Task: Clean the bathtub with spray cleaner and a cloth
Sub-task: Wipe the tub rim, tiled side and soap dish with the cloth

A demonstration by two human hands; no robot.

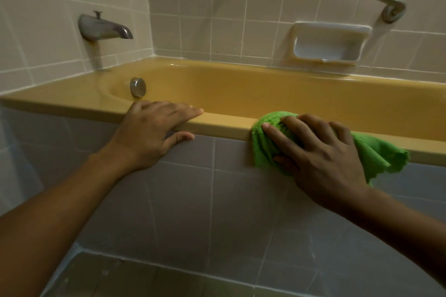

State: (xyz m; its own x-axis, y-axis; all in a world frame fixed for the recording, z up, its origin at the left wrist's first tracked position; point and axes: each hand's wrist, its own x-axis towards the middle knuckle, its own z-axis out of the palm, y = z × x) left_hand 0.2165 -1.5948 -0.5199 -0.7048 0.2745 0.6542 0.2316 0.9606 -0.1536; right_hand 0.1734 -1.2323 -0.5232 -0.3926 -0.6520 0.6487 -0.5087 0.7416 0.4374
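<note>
Crumpled fuzzy green cloth [261, 152] on glossy mustard bathtub rim [224, 124]

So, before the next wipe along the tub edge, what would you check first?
1. Cloth gripped by the right hand: ok.
2. Cloth touching the tub rim: ok.
3. Left hand resting flat on the rim for support: ok.
4. Stretch of rim between the hands free of objects: ok.
5. Spray bottle within reach: cannot tell, none in view.
6. Rim wetted with cleaner: cannot tell.
</note>
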